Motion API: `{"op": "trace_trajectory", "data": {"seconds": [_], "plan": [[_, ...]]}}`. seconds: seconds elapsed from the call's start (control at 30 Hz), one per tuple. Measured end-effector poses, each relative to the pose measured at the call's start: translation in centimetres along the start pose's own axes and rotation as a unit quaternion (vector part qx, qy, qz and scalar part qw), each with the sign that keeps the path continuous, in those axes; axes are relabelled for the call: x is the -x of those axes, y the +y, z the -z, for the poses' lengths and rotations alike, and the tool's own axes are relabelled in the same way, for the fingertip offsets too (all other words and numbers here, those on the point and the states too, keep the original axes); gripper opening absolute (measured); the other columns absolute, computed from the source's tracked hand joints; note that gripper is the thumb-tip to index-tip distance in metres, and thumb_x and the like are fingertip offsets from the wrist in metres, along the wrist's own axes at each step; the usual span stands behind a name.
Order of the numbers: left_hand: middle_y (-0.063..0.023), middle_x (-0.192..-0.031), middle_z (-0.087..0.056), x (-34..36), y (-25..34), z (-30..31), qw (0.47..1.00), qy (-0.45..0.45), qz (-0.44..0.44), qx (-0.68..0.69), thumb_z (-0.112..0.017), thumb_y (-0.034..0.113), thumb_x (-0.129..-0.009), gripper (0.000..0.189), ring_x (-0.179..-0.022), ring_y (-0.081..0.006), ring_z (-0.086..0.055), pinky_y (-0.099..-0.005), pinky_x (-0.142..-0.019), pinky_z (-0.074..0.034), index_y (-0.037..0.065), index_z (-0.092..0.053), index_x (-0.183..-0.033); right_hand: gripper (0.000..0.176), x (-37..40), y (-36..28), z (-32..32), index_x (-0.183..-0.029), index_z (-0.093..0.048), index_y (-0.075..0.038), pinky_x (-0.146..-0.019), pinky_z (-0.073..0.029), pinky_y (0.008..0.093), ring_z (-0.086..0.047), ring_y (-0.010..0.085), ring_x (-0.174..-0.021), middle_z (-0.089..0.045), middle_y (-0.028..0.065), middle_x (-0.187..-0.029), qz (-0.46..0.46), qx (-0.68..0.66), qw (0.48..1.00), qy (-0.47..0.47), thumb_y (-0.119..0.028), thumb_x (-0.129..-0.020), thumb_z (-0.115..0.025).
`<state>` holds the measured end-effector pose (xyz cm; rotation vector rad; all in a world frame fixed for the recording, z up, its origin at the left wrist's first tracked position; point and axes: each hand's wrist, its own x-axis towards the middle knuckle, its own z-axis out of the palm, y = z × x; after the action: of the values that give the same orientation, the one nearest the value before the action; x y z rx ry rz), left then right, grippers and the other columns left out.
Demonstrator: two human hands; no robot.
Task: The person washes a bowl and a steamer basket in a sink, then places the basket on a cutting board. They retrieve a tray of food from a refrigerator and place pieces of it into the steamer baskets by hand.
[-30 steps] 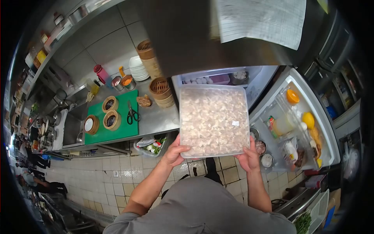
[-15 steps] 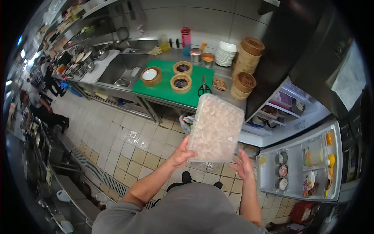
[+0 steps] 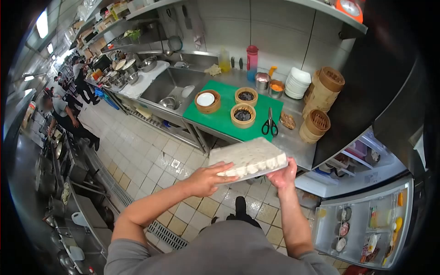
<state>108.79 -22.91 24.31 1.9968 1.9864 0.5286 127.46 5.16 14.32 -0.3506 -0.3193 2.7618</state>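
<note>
A clear plastic food container point(image 3: 247, 156), packed with pale lumpy food, is held tilted in front of my body, short of the counter edge. My left hand point(image 3: 211, 178) is closed on its left side, fingers laid along the near wall. Gripping the right end is my right hand point(image 3: 283, 173), thumb at the corner. Beyond the container, a green cutting board point(image 3: 220, 96) carries black-handled scissors point(image 3: 270, 123), two bamboo steamers point(image 3: 243, 115) with dark contents, and another bamboo steamer point(image 3: 208, 109) holding a white dish point(image 3: 206, 99).
An open fridge door point(image 3: 362, 224) stands to my right. Stacked steamers point(image 3: 315, 126) and white dishes point(image 3: 297, 83) line the counter's right end. Left of the board is a sink point(image 3: 158, 82). Several people, one in dark trousers point(image 3: 78, 128), stand far left. The tiled floor point(image 3: 151, 156) looks wet.
The container has tipped from showing its broad face to showing its side. My right hand, apart from it before, now grips its right end. My view has shifted left.
</note>
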Motion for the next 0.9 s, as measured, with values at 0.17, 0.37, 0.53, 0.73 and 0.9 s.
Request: {"op": "trace_trajectory", "data": {"seconds": [0.17,0.37,0.53,0.73,0.9], "plan": [[0.0014,-0.16,-0.043,-1.1,-4.2,-0.2,0.993,-0.029,-0.045,-0.102,-0.067,-0.004,-0.073,0.075,-0.143,-0.036,-0.046,-0.0413,-0.098,-0.059,0.042,-0.065,-0.134,0.083,-1.8,2.4,3.9,-0.151,-0.039,0.007,-0.12,-0.033,0.054,-0.047,0.0402,-0.141,-0.045,0.0235,-0.155,0.026,-0.02,0.998,-0.05,-0.045,-0.087,-0.051],[0.0049,-0.159,-0.045,-2.8,-11.9,-3.7,0.989,-0.061,0.0,-0.136,-0.067,0.0,-0.075,0.069,-0.151,-0.0343,-0.033,-0.0445,-0.109,-0.05,0.042,-0.068,-0.13,0.061,-7.1,0.6,4.0,-0.148,-0.044,-0.004,-0.107,-0.05,0.0491,-0.058,0.036,-0.129,-0.057,0.0171,-0.141,-0.135,0.272,0.946,0.111,-0.031,-0.097,-0.064],[-0.0006,-0.157,-0.047,-3.0,-18.5,-3.7,0.997,-0.072,0.017,-0.026,-0.065,0.004,-0.09,0.056,-0.152,-0.034,-0.032,-0.0503,-0.114,-0.044,0.036,-0.066,-0.135,0.058,-10.3,5.2,6.6,-0.146,-0.047,-0.009,-0.095,-0.053,0.0576,-0.061,0.0311,-0.123,-0.06,0.012,-0.136,-0.01,0.192,0.953,0.233,-0.013,-0.091,-0.065],[-0.0161,-0.148,-0.054,-8.4,-37.4,-1.4,0.553,0.289,0.431,0.652,-0.056,0.016,-0.102,0.066,-0.14,-0.0308,-0.049,-0.0469,-0.117,-0.037,0.001,-0.028,-0.159,0.065,-11.3,11.3,6.6,-0.152,-0.041,-0.015,-0.095,-0.053,0.0574,-0.06,0.0325,-0.125,-0.059,0.0083,-0.138,0.03,0.158,0.932,0.325,-0.018,-0.092,-0.066],[-0.0178,-0.152,-0.048,-15.6,-48.4,0.3,0.555,0.249,0.338,0.718,-0.055,0.011,-0.1,0.074,-0.141,-0.0312,-0.046,-0.0467,-0.114,-0.038,0.002,-0.016,-0.163,0.06,-11.6,15.7,4.5,-0.147,-0.045,-0.016,-0.095,-0.051,0.0637,-0.058,0.0331,-0.128,-0.059,0.0076,-0.14,0.074,0.161,0.924,0.339,-0.029,-0.094,-0.069]]}}
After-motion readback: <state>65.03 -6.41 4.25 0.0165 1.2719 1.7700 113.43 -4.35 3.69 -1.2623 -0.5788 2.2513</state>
